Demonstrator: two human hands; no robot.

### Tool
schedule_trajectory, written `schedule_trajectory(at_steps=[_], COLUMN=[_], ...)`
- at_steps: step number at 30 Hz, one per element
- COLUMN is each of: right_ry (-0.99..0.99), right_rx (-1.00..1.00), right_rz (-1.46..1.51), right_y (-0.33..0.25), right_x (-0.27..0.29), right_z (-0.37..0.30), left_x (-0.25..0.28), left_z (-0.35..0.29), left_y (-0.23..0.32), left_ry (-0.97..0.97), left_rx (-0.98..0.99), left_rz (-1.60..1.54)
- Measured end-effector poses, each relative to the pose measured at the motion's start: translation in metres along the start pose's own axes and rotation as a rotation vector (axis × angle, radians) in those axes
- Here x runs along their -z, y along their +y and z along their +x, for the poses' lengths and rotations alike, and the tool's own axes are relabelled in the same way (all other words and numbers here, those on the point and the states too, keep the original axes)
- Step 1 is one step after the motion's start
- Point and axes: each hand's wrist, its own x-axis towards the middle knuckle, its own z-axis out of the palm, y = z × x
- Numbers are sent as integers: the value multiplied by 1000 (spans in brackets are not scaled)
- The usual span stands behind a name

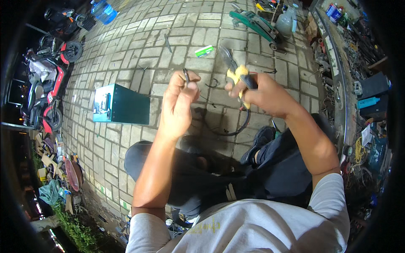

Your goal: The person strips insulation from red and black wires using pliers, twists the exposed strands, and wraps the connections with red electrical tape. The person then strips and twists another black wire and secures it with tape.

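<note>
My left hand [179, 95] is raised, with thumb and fingers pinched on a short black cable end [186, 76] that sticks up past the fingertips. To its right, my right hand [268, 92] is closed around pliers [238, 74] with yellow and black handles. The jaws point up and away from me, apart from the cable end, and look blurred. Below and between the hands a black cable [228, 134] curves in a loop over the paving. Its right end passes close under the pliers' handles; whether the right hand also holds it, I cannot tell.
A dark green box [128, 105] stands left of my left hand. Ahead lie a small green-and-white carton [204, 51] and a green metal tool [253, 25] beside a clear jug [287, 23]. A red scooter [52, 86] is at far left; cluttered shelving [371, 105] lines the right.
</note>
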Motion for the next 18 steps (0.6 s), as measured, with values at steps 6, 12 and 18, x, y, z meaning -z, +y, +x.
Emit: schedule_trajectory(at_steps=[6,12,18], right_ry=[-182,-48,270], right_rx=[-34,148,469], right_rz=[-90,-447,-1036], right_y=[-3,-2,9], right_x=[-14,-17,-20], right_z=[-24,-26,-24], left_x=[3,2,0], left_z=[-7,-10,-11], left_y=[2,10,8], left_ry=[-78,-27,56], left_rx=[-48,273,452], left_rz=[216,-32,-594])
